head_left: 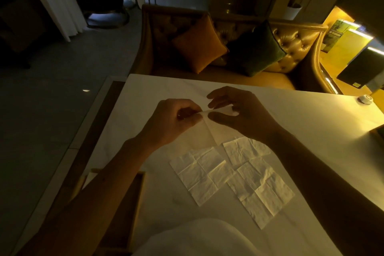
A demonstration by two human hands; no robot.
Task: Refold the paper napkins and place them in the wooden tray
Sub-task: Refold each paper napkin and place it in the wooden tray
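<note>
The person holds one raised napkin point(204, 131) by its upper edge above the white table point(291, 114). The left hand point(176, 118) pinches the edge between the thumb and curled fingers. The right hand point(239, 114) nips the neighbouring stretch between the thumb below and the fingers above. The two grips sit close together along one edge, so the sheet hangs down toward the table. This probably lets the person line up corners or start a crease in the air before pressing the sheet flat. It appears to be the first napkin being refolded, so the task looks to be near its start. The wooden tray point(138, 199) waits at the near left corner of the table, just beside the left forearm, which hides part of it. What it holds cannot be made out in the dim light. Its place within easy reach of the left hand suits dropping each finished napkin there. The other unfolded napkins point(201, 174) lie flat on the table in front of the person, near and below the hands, overlapping at their edges. Their exact number is hard to tell. The paper is thin, white and slightly translucent where the warm lamplight from the right passes through the hanging sheet. The flat ones show a grid of old fold lines and fine crinkles, which should guide the refolding.
</note>
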